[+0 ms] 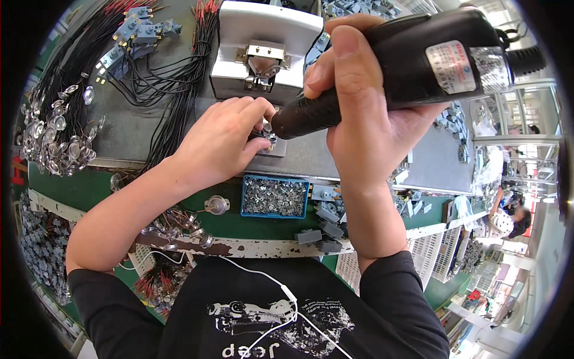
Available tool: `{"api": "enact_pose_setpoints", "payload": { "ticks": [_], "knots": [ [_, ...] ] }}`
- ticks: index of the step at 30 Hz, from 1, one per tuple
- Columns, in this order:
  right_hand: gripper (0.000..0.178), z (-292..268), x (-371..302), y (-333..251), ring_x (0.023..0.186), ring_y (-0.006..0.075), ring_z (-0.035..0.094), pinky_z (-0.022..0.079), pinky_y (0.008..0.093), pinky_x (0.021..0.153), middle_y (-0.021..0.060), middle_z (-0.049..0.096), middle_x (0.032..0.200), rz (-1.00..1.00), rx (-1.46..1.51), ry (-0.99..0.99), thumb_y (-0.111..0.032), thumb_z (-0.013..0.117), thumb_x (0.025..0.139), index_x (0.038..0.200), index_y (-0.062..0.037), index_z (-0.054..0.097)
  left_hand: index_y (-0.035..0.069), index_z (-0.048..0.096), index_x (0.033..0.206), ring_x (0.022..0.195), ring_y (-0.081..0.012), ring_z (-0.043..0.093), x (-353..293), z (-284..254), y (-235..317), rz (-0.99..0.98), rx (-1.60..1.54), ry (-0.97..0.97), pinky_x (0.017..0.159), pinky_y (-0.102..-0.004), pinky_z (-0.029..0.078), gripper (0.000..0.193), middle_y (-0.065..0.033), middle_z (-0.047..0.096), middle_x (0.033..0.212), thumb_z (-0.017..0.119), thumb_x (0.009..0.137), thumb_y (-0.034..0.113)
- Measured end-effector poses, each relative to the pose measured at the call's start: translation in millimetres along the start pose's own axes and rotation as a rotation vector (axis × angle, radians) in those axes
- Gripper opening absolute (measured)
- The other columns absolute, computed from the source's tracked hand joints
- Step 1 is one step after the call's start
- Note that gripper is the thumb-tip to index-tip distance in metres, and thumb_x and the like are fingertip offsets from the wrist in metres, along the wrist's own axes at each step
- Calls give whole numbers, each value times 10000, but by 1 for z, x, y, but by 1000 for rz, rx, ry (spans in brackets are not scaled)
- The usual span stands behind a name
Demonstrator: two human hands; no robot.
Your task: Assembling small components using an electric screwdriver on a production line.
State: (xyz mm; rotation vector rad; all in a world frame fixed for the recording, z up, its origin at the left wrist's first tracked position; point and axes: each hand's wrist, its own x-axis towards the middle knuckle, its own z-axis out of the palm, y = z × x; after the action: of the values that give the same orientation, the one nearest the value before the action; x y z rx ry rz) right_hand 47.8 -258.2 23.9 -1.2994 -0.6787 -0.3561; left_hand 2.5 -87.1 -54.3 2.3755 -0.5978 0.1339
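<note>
My right hand (365, 113) is wrapped around a black electric screwdriver (412, 57), a corded tool with a white label. Its narrow front end points down and left, to the fingertips of my left hand (218, 140). Those fingers are pinched at a small metal part (270, 136) on a low metal plate (276, 149); the tool's tip meets it there or nearly so, and the exact contact is hidden. Just behind stands a white block-shaped fixture (233, 66) carrying a metal bracket (265, 60).
A blue tray (244, 203) of small metal pieces sits nearer me. Bundles of black wires (185, 102) lie to the left, with round metal discs (60, 140) and grey plastic housings (134, 30). More grey housings (327, 218) rest right of the tray. Another person (520, 218) is far right.
</note>
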Motion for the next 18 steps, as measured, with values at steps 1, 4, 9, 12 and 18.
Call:
{"api": "enact_pose_setpoints", "payload": {
  "ticks": [1,4,9,12,18],
  "knots": [
    [151,7,0,5,600,144,648,533,266,527,143,705,937,-55,91,35,-12,720,954,1033,85,635,81,556,1147,965,-296,634,-1,1,-1,-4,1,2,870,-440,488,365,-68,631,938,765,850,115],
    [132,13,-3,4,624,149,658,537,273,542,136,700,910,-39,26,24,11,706,953,1033,80,627,81,559,1181,961,-299,630,-1,5,-6,34,-7,42,864,-443,491,388,-72,627,937,765,854,117],
    [331,24,23,-22,759,124,672,554,252,637,111,704,944,673,-122,28,128,753,851,1139,59,607,42,572,1216,1081,-345,628,-6,9,-15,40,2,65,936,-450,509,402,-119,613,1146,761,872,133],
    [152,33,1,-11,713,114,658,533,246,624,98,702,882,270,-103,89,113,733,871,1008,81,675,28,574,1237,1162,-348,609,-3,6,-12,18,8,-27,954,-443,526,407,-116,582,1271,751,887,139],
    [135,2,-3,11,720,163,685,555,262,636,130,713,967,110,7,-121,40,691,945,1052,93,628,33,570,1251,1183,-333,607,-3,5,-10,-1,4,-29,959,-423,539,400,-97,583,1282,735,905,147]
  ]
}}
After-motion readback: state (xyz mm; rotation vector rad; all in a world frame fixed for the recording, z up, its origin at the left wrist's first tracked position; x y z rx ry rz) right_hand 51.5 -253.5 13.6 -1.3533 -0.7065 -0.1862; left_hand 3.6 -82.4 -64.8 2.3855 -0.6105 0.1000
